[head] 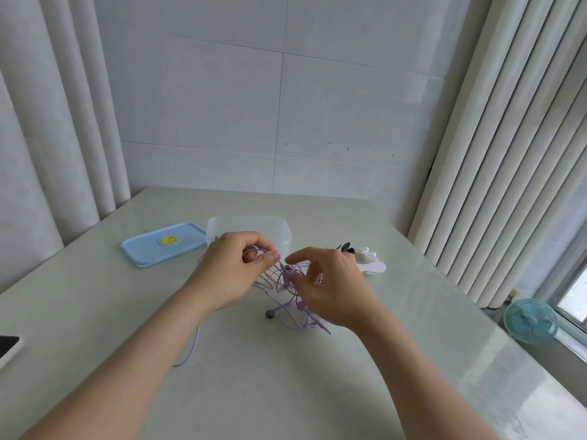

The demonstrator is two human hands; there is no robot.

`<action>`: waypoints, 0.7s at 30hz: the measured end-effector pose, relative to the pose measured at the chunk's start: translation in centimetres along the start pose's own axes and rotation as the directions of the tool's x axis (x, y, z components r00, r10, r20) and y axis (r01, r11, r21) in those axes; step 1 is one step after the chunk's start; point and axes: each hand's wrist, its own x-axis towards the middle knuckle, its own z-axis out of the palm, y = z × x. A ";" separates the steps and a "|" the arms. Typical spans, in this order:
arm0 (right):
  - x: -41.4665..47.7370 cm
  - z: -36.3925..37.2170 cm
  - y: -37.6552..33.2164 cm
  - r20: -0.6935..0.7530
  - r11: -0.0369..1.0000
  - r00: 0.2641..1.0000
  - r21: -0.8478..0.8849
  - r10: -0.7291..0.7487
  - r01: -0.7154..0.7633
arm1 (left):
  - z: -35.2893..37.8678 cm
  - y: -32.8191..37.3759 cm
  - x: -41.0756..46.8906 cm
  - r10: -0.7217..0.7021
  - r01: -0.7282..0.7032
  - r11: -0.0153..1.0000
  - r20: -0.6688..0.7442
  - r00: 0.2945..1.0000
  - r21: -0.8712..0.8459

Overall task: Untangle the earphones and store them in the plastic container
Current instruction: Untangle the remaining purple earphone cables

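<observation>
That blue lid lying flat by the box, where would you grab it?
Probably by the near long edge of the blue lid, coming down from above: it lies flat on the table, so only its thin rim offers fingers something to pinch.

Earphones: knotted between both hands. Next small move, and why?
Probably draw the loop pinched by the left hand away from the right hand, whose fingers curl into the knotted earphones. The purple cable is a tangle above the table, one end trailing loose; the plastic container behind stands open.

The lid (pixel 163 243) lies left of the container (pixel 247 228), earphones (pixel 287 290) before it.
</observation>
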 end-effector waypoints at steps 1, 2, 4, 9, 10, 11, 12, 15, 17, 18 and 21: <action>-0.1 0.1 -0.1 0.049 1.000 0.999 0.010 -0.002 0.001 | 0.0 0.1 0.0 0.027 -0.027 0.999 0.004 1.000 -0.033; -0.2 0.1 -0.2 0.089 1.000 0.996 0.023 -0.011 0.009 | 0.0 0.2 0.0 0.052 -0.051 0.997 0.016 0.999 -0.065; -0.3 0.0 -0.3 0.128 0.999 0.991 0.042 -0.040 0.035 | 0.0 0.6 -0.2 0.081 -0.075 0.990 0.046 0.996 -0.115; -0.1 -0.2 -0.2 0.047 0.998 0.999 0.056 0.001 -0.003 | -0.2 0.9 -0.2 0.067 -0.058 0.978 0.038 0.997 -0.201; 0.0 -0.2 -0.1 0.012 0.998 1.000 0.060 0.014 -0.014 | -0.4 0.9 -0.1 0.066 -0.062 0.977 0.012 0.998 -0.205; 0.1 -0.2 0.1 -0.016 0.998 1.000 0.065 0.026 -0.025 | -0.6 0.8 0.0 0.065 -0.067 0.975 -0.014 0.998 -0.213; 0.3 -0.2 0.2 -0.030 0.997 0.999 0.070 0.037 -0.035 | -0.7 0.6 0.1 0.065 -0.071 0.974 -0.034 0.997 -0.215; 0.3 -0.2 0.3 -0.021 0.996 0.999 0.074 0.043 -0.041 | -1.0 0.4 0.2 0.078 -0.082 0.980 -0.031 0.996 -0.179; 0.2 -0.5 0.1 -0.011 0.996 0.999 0.083 0.047 -0.046 | -1.0 0.4 0.2 0.081 -0.081 0.990 -0.006 0.997 -0.119; 0.1 -0.6 0.0 0.007 0.994 0.998 0.096 0.056 -0.056 | -1.0 0.4 0.1 0.083 -0.083 0.994 -0.001 0.997 -0.077; 0.0 -0.8 -0.1 0.113 0.984 0.990 0.149 0.085 -0.102 | -0.9 0.5 0.0 0.079 -0.079 0.997 0.001 0.997 -0.026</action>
